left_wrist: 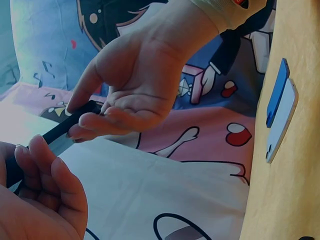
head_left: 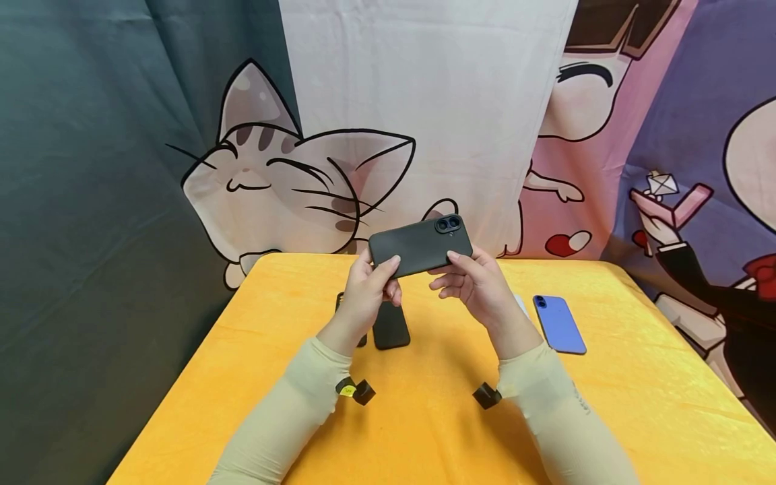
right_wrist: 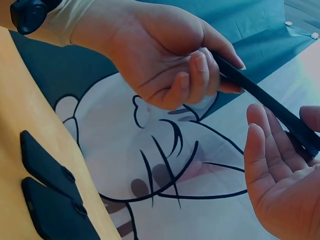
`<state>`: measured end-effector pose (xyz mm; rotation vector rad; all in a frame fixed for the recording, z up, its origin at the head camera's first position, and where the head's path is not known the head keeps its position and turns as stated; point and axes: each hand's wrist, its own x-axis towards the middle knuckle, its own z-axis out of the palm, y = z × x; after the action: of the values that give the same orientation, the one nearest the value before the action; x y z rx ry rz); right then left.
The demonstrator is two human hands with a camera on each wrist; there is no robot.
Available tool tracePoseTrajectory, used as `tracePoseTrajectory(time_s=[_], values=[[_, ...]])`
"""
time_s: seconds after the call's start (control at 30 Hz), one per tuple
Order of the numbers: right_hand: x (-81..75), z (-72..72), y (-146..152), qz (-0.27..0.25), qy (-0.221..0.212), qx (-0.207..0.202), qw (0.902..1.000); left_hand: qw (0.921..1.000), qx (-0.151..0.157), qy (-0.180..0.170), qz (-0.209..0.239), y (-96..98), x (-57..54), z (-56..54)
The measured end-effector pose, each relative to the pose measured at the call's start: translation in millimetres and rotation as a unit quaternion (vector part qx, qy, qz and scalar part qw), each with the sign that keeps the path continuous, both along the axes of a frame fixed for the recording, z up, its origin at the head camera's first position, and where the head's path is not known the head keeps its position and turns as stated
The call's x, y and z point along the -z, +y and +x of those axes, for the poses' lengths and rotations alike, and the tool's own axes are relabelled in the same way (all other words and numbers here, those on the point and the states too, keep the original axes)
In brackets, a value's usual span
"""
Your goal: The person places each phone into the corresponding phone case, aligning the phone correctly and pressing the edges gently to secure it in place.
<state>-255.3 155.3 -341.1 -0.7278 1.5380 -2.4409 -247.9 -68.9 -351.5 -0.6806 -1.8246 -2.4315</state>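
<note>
Both hands hold up a phone in a black case (head_left: 418, 248) above the table, its back and two camera lenses facing me. My left hand (head_left: 364, 283) pinches its left end, thumb on the back. At the right end, my right hand (head_left: 475, 286) pinches the lower edge below the lenses, its other fingers loosely curled. Edge-on, the cased phone (right_wrist: 270, 102) shows as a thin dark bar in the right wrist view, where the left hand (right_wrist: 160, 55) grips its far end. The left wrist view has the right hand (left_wrist: 135, 85) pinching the other end.
On the yellow table (head_left: 424, 404) lie two black phone cases (head_left: 391, 327), one partly behind the left hand. A blue phone (head_left: 560, 325) lies at the right, beside a white phone (left_wrist: 282, 120) mostly hidden by the right wrist in the head view. A printed cartoon curtain (head_left: 424, 87) hangs behind.
</note>
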Motion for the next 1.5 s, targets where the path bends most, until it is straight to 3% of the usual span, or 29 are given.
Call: tracePoseTrajectory(time_s=[0.4,1.13,1.5], values=[[-6.0,-2.2,9.3,-0.005,0.042,-0.012,0.9990,0.9999,-0.009,0.004,0.014,-3.5,-4.7,-2.4],[-6.3,1.5,5.0,0.018,0.022,0.003,0.9996,0.9997,-0.023,-0.001,-0.002,-7.9,-3.1,-5.9],[-4.4,0.7,5.5,-0.007,0.036,-0.021,0.9991,0.9998,-0.019,0.003,0.009,-7.0,-4.2,-4.2]])
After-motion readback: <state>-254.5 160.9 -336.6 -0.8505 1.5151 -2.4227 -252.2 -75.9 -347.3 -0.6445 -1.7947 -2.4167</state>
